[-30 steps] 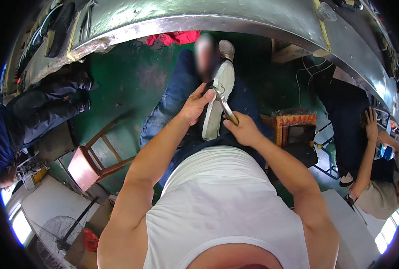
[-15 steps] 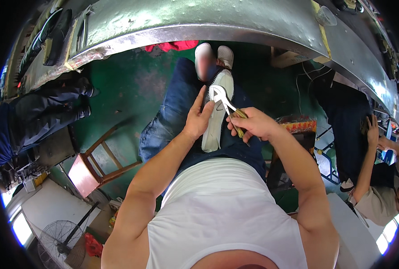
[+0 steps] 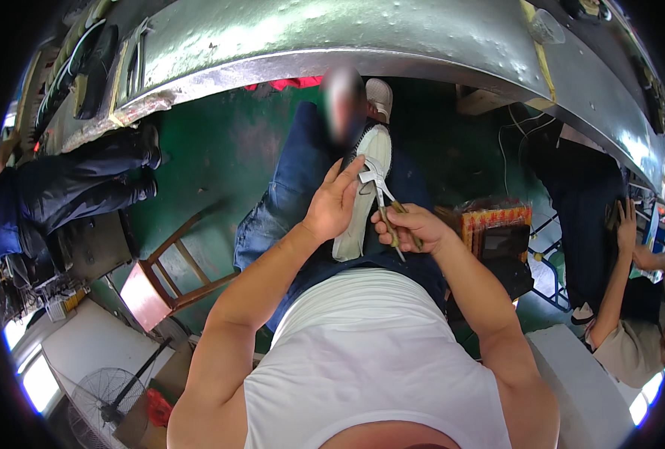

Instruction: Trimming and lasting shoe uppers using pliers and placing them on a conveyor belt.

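Observation:
A shoe (image 3: 350, 228) lies sole up along my lap, its bottom off-white and its toe pointing away, with a dark gathered edge round the toe. My left hand (image 3: 331, 208) grips the shoe's left side, fingers stretched forward and a fingertip over the sole near the pincers. In my right hand (image 3: 415, 227) is a pair of lasting pincers (image 3: 376, 179), held by brass-coloured handles that stand apart. The pale metal head of the pincers is over the front half of the sole. Whether the jaws pinch any material cannot be made out.
A metal-topped workbench (image 3: 295, 34) runs across the far side. On the left are a wooden stool (image 3: 147, 293), a floor fan (image 3: 112, 408) and a person's legs (image 3: 97, 168). A red-and-yellow box (image 3: 495, 218) stands on the right, near another person's arm (image 3: 609, 280).
The pincers' head has dropped toward me and turned on the sole. My left fingers have shifted over the sole toward it. The right hand has moved slightly nearer, its handles wider apart.

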`<state>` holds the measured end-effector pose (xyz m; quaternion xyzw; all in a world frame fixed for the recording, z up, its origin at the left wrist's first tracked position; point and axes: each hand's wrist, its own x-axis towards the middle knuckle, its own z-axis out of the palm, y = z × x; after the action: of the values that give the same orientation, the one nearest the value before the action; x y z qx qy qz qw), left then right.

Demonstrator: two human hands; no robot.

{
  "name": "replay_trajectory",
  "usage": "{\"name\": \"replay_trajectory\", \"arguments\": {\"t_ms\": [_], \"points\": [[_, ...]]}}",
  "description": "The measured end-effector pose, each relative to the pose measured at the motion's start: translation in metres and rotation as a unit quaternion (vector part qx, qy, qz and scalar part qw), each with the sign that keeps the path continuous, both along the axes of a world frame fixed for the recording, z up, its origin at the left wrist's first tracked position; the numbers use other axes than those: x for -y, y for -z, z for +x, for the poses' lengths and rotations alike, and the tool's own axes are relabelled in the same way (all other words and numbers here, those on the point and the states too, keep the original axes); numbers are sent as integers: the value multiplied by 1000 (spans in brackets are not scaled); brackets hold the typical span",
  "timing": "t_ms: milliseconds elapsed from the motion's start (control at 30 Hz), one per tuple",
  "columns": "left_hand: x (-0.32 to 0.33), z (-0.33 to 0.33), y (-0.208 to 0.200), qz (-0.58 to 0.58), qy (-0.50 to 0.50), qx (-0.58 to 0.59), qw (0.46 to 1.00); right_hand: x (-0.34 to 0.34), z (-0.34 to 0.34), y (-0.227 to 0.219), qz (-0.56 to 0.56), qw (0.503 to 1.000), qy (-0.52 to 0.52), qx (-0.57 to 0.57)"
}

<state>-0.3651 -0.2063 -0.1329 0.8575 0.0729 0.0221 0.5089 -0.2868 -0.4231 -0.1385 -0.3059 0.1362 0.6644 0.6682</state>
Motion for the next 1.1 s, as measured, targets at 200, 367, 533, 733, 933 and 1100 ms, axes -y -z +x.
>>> {"name": "replay_trajectory", "arguments": {"t_ms": [200, 367, 533, 733, 933, 1100], "points": [[12, 1, -7, 46, 13, -14, 999, 25, 62, -42, -5, 970, -195, 144], [10, 5, -6, 32, 0, -36, 999, 27, 90, -62, -58, 906, -308, 286], [8, 5, -3, 24, 4, -26, 999, -12, 64, -62, -74, 855, -72, 508], [3, 2, 1, 31, 31, -41, 998, -30, 66, -68, -186, 744, -234, 597], [11, -1, -2, 11, -2, -23, 1000, -28, 61, -67, -150, 752, -192, 612], [10, -1, -7, -80, -60, -89, 991, -31, 51, -71, -183, 749, -231, 593]]}}
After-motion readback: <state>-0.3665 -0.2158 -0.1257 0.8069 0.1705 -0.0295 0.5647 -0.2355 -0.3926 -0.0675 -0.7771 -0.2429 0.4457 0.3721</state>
